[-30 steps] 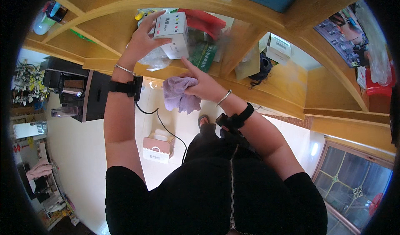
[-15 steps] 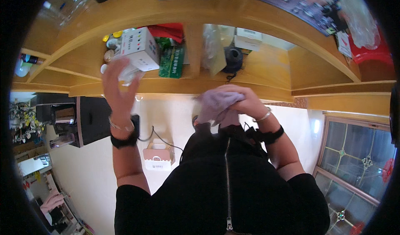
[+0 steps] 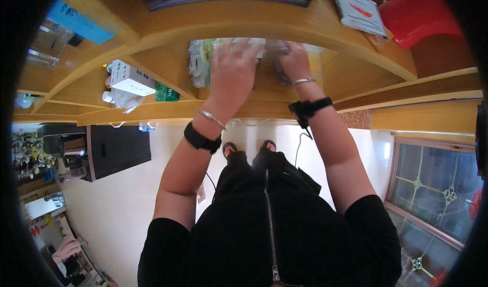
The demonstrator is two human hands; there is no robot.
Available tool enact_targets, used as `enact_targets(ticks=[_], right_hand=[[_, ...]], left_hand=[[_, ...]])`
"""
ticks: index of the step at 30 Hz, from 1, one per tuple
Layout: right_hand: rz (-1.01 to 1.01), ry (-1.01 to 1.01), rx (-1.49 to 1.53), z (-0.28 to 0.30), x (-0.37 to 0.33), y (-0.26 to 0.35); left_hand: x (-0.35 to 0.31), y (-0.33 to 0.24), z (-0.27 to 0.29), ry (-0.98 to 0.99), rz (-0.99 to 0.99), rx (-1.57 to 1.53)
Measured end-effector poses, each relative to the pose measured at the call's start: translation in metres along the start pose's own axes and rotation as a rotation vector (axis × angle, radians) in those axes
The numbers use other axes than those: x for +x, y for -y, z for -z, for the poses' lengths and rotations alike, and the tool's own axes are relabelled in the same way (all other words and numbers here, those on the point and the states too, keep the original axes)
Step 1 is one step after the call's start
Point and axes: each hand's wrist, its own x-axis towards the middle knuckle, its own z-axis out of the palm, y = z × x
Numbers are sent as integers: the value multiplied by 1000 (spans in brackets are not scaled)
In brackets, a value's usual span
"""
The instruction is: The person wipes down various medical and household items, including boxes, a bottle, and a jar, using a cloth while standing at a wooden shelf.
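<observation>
Both of my arms reach into the middle compartment of a wooden shelf (image 3: 305,30). My right hand (image 3: 296,66) is closed on a crumpled light purple cloth (image 3: 277,47), blurred and partly hidden behind the fingers. To its left is my left hand (image 3: 234,66), back upward, its fingers blurred over a whitish box (image 3: 257,43) at the compartment's rear. Whether those fingers grip the box cannot be made out. Clear and yellowish plastic bags (image 3: 199,63) lie just left of my left hand.
Left of a divider stand a white carton (image 3: 133,78), a clear plastic bag (image 3: 127,100) and a green box (image 3: 166,92). The upper shelf holds a white packet (image 3: 358,11), a red object (image 3: 419,15) and a blue box (image 3: 80,22). A cable (image 3: 304,142) hangs below my right wrist.
My left hand has moved right, from beside the white carton into the middle compartment. My right hand has carried the purple cloth from before the shelf edge inside. The view has shifted too.
</observation>
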Motion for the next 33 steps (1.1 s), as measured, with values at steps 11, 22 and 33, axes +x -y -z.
enact_targets(ticks=[11,22,33], right_hand=[[144,332,-316,-44,12,-2],[159,239,127,22,-29,8],[114,413,-255,-21,-7,-14]], left_hand=[[14,19,-49,248,-45,72],[12,19,-45,250,8,24],[2,-24,-19,72,-15,-199]])
